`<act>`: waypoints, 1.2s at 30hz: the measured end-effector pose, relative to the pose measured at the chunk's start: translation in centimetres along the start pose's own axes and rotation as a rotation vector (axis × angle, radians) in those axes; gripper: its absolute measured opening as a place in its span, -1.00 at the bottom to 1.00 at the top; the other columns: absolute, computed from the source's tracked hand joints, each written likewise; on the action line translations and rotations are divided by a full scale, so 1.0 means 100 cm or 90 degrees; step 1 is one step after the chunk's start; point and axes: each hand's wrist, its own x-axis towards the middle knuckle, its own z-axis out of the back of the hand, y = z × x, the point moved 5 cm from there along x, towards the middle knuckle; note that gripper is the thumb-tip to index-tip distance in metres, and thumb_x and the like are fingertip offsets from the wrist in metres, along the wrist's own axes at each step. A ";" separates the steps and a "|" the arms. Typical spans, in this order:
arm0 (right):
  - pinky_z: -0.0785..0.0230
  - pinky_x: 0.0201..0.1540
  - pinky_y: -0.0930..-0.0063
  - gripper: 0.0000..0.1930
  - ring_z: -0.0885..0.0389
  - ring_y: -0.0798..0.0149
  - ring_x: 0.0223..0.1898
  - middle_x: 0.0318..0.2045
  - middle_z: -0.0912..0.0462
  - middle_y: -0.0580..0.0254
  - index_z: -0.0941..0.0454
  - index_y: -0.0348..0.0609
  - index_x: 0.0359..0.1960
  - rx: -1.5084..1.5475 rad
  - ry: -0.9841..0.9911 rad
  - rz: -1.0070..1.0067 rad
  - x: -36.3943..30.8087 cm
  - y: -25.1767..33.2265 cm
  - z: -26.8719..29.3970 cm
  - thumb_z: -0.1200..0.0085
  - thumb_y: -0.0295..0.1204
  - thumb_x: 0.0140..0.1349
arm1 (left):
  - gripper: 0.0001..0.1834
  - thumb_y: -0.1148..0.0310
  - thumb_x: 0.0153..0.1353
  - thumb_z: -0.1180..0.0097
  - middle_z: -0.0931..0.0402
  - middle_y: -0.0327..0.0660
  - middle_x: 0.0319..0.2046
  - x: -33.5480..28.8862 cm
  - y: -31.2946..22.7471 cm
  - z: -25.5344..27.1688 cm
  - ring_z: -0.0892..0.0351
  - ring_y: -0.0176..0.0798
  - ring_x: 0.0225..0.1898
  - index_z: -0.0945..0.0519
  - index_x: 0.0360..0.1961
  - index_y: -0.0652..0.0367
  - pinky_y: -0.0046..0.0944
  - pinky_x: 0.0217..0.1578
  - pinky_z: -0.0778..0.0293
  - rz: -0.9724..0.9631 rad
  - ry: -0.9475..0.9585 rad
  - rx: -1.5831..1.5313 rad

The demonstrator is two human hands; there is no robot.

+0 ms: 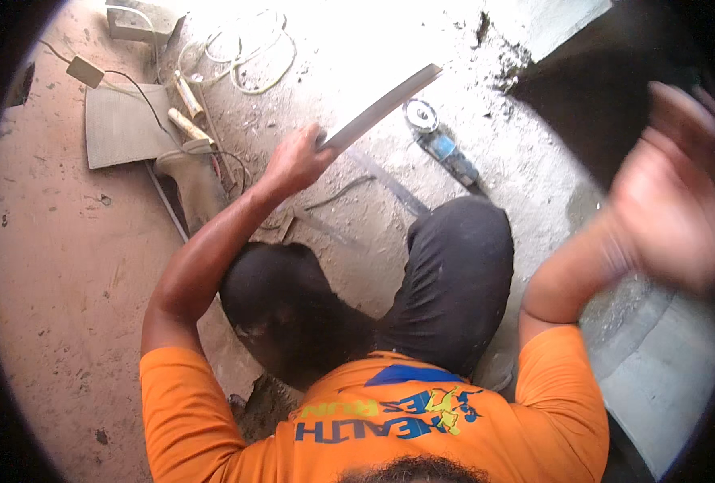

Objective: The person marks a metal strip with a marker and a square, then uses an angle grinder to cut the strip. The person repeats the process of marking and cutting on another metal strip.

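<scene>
My left hand (299, 157) is closed around the near end of a long, slim grey metal strip (385, 105). The strip slants up and away to the right, above the dusty floor. Just right of it, a blue angle grinder (446, 153) lies on the floor with its pale round disc at the far end. My right hand (667, 201) is raised at the far right, apart from the strip. Motion smears its fingers, so whether it holds anything cannot be made out. Between my bent knees, another thin strip (389, 183) lies on the floor.
On the left are a grey panel (124, 129), two yellowish tubes (188, 97), a beige boot-like object (192, 181) and a small box on a dark cord (85, 71). A pale cable (265, 68) lies coiled behind. At right are a dark recess (591, 105) and a grey slab (663, 370).
</scene>
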 end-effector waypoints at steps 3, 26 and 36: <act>-0.77 0.17 0.28 -0.88 -0.89 0.24 -0.01 -0.04 -0.89 0.07 -0.81 -0.17 0.09 -0.195 0.156 -0.439 -0.108 -0.198 -0.028 -0.24 -0.51 0.72 | -0.47 0.02 0.58 -0.39 -0.76 0.24 0.12 -0.008 -0.001 0.007 -0.79 0.30 0.18 -0.68 0.20 0.32 0.25 0.21 -0.65 0.006 -0.042 0.030; -0.55 -0.07 0.28 -0.43 -0.65 0.33 -0.19 -0.07 -0.76 0.20 -0.69 -0.26 0.16 -0.031 0.333 -0.990 -0.402 -0.268 0.011 -0.17 0.11 0.70 | -0.49 0.27 0.47 -0.35 -0.71 0.13 -0.17 0.074 -0.027 -0.130 -0.83 0.02 -0.25 -0.46 0.25 0.35 0.17 -0.34 -0.81 0.297 -0.070 -0.681; -0.83 0.01 0.18 -0.25 -0.92 0.12 -0.02 0.16 -0.84 -0.09 -0.53 -0.31 0.47 0.251 0.044 -0.893 -0.312 -0.153 0.085 -0.47 -0.08 0.43 | -0.13 -0.23 0.57 -0.38 -0.69 0.25 0.34 0.147 -0.058 -0.150 -0.75 0.19 0.31 -0.55 0.54 0.32 0.27 0.18 -0.71 0.182 -0.141 -0.664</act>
